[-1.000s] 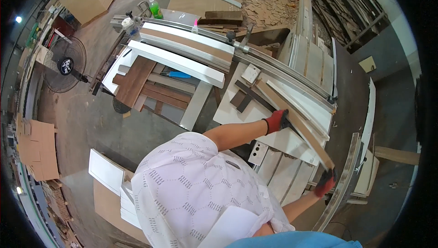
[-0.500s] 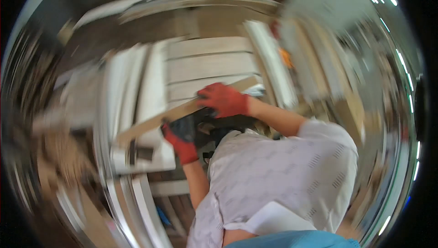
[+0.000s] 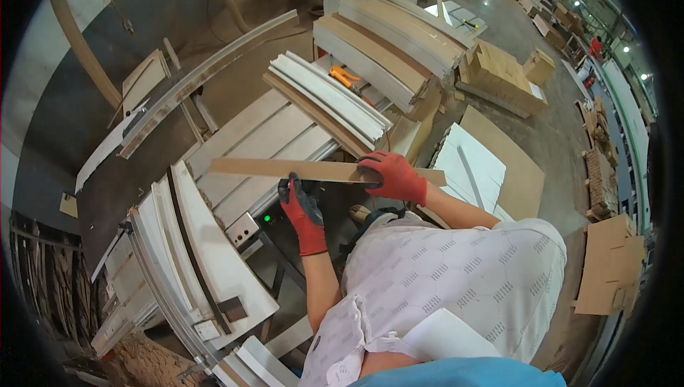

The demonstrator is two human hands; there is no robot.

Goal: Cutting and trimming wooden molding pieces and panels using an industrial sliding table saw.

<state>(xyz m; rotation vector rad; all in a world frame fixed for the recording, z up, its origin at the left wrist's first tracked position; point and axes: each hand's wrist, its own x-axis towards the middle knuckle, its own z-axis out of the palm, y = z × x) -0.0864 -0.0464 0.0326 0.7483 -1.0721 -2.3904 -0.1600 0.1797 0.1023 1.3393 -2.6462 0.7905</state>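
A long, narrow brown board strip (image 3: 263,168) lies nearly level across the view in front of my body. My right hand (image 3: 393,178), in a red glove with a dark palm, is closed over the strip near its right end. From below, my left hand (image 3: 305,215) in a matching glove grips the strip near its middle, fingertips against its face. Beneath and beyond the strip is a slatted pale machine table (image 3: 249,134). Part of the strip is hidden behind the right glove.
White profiled strips (image 3: 328,95) lie on the table's far side, near an orange tool (image 3: 344,75). Stacked boards (image 3: 385,38) stand beyond. At right are white panels (image 3: 467,166) on cardboard. A control box with a green light (image 3: 267,219) sits below; a white sliding section (image 3: 214,244) is at left.
My view has swung to the right, and the blur is gone. The strip has gone from slanting down leftward to nearly level. Both hands still grip it, now farther apart.
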